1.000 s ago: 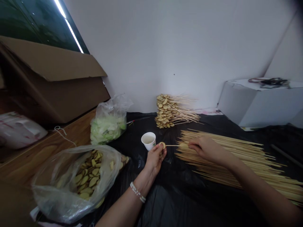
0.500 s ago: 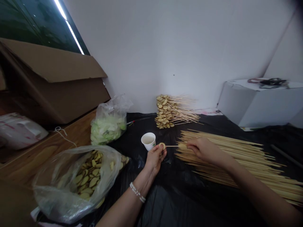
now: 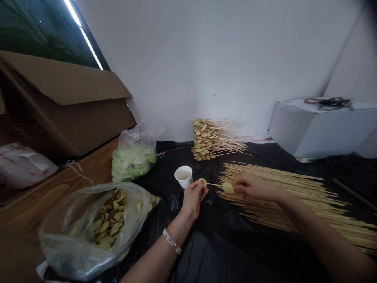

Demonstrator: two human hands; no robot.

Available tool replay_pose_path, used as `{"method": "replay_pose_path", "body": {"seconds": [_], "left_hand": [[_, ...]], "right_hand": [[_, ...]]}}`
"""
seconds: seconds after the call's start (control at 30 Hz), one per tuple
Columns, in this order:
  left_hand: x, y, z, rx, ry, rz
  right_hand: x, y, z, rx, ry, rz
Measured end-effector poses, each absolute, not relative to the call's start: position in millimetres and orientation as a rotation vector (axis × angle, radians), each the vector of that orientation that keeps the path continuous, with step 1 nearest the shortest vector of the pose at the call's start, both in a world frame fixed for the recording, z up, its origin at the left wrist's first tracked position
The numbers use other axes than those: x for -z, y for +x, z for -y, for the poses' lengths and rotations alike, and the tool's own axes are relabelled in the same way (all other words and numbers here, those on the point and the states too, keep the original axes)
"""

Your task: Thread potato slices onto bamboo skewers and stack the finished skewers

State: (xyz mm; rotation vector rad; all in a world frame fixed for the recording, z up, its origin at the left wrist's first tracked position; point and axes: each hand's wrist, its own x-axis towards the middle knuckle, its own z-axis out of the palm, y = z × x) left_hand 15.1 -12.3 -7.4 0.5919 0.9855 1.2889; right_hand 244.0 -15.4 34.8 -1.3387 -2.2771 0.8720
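Note:
My left hand [image 3: 194,196] pinches a round potato slice [image 3: 202,182] beside a white paper cup [image 3: 184,181]. From that slice a thin bamboo skewer [image 3: 214,184] runs right to a second potato slice [image 3: 228,188], which faces me flat. My right hand [image 3: 247,186] is closed at the skewer's right side, its fingertips against the second slice; the skewer's end is hidden there. Under the right hand lies a wide pile of bare skewers [image 3: 282,196]. Left of my left arm, an open plastic bag [image 3: 67,251] holds many loose potato slices [image 3: 110,222].
Skewered potato slices [image 3: 203,139] are stacked against the wall. A bag of cut cabbage-like leaves [image 3: 134,159] stands behind the open bag. A cardboard box [image 3: 67,122] is at the left, a white box [image 3: 321,129] at the right. Black plastic sheeting [image 3: 212,243] covers the work surface.
The second slice by my right hand has turned from nearly edge-on to facing me. My right hand has shifted only slightly, and the left keeps its pinch.

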Motion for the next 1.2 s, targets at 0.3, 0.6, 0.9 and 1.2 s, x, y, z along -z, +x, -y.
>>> {"method": "replay_pose_path", "body": {"seconds": [0.3, 0.6, 0.9, 1.2], "left_hand": [[9.1, 10.1, 7.9, -1.261, 0.587, -0.996], [7.0, 9.3, 7.9, -1.252, 0.59, -0.992], [9.5, 7.3, 6.1, -1.258, 0.601, -0.997], [10.2, 9.0, 6.7, -1.282, 0.593, -1.007]], "right_hand": [[-37.5, 245.8, 14.3, -0.628, -1.415, 2.41], [-36.1, 238.3, 15.9, -0.413, -1.43, 2.326], [-40.1, 231.1, 22.3, -0.629, -1.361, 2.377], [-30.2, 223.9, 22.8, -0.243, -1.402, 2.384]]}}
